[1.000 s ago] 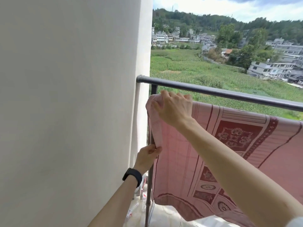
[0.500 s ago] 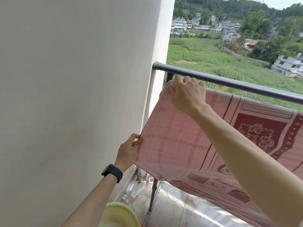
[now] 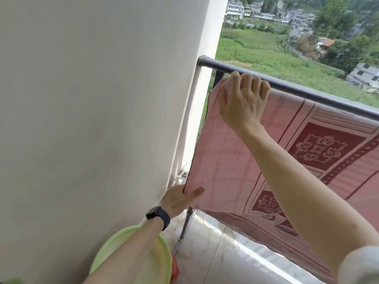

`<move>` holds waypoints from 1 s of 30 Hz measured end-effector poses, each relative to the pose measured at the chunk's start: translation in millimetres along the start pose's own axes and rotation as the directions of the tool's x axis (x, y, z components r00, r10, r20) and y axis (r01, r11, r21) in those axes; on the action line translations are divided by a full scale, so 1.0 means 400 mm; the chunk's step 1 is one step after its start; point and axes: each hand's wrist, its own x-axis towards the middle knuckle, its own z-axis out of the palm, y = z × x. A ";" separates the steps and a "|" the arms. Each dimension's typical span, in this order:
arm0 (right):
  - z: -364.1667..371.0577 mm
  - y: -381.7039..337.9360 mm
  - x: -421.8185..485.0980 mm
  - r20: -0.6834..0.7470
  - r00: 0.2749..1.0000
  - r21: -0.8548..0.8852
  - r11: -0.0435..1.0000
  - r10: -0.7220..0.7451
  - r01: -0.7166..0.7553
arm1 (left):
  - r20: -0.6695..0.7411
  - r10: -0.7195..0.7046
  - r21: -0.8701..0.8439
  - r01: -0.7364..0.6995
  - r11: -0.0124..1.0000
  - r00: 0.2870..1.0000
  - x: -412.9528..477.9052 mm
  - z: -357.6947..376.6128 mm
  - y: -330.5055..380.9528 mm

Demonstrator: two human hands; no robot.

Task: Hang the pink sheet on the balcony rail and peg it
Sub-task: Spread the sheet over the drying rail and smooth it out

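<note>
A green basin (image 3: 143, 261) sat nearest you, under your left forearm. Your left hand (image 3: 180, 198) (watch (image 3: 158, 215) at the wrist) pinched the pink sheet (image 3: 235, 165) at its lower left edge beside the wall (image 3: 92, 119). Farther out, your right hand (image 3: 243, 101), arm extended, clenched the sheet's top corner against the balcony rail (image 3: 307, 92), over which it hung.
</note>
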 end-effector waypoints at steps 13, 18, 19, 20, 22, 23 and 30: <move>0.023 -0.098 0.011 -0.026 1.000 -0.002 1.000 0.009 -0.009 | 0.001 -0.197 0.541 0.165 0.824 0.980 0.026 -0.275 -0.209; 0.010 -0.163 0.007 -0.001 1.000 -0.007 1.000 -0.023 0.023 | -0.193 -0.124 0.681 0.224 0.697 0.973 0.066 -0.304 -0.171; 0.008 -0.177 0.006 0.002 0.999 -0.005 0.999 -0.032 0.032 | -0.188 -0.122 0.697 0.220 0.683 0.975 0.075 -0.305 -0.159; 0.005 -0.192 0.002 0.006 0.999 -0.002 0.999 -0.039 0.039 | -0.183 -0.133 0.699 0.224 0.679 0.974 0.077 -0.317 -0.148; -0.017 -0.212 0.011 0.009 0.999 0.008 0.999 -0.043 0.043 | -0.199 -0.167 0.659 0.258 0.706 0.966 0.070 -0.354 -0.140; -0.035 -0.202 0.014 0.011 0.999 0.014 0.999 -0.047 0.047 | -0.218 -0.174 0.636 0.275 0.721 0.960 0.060 -0.359 -0.138; 0.138 -0.202 -0.062 0.063 0.997 0.032 0.999 -0.035 0.033 | -0.078 -0.249 0.578 0.248 0.777 0.965 0.171 -0.346 -0.258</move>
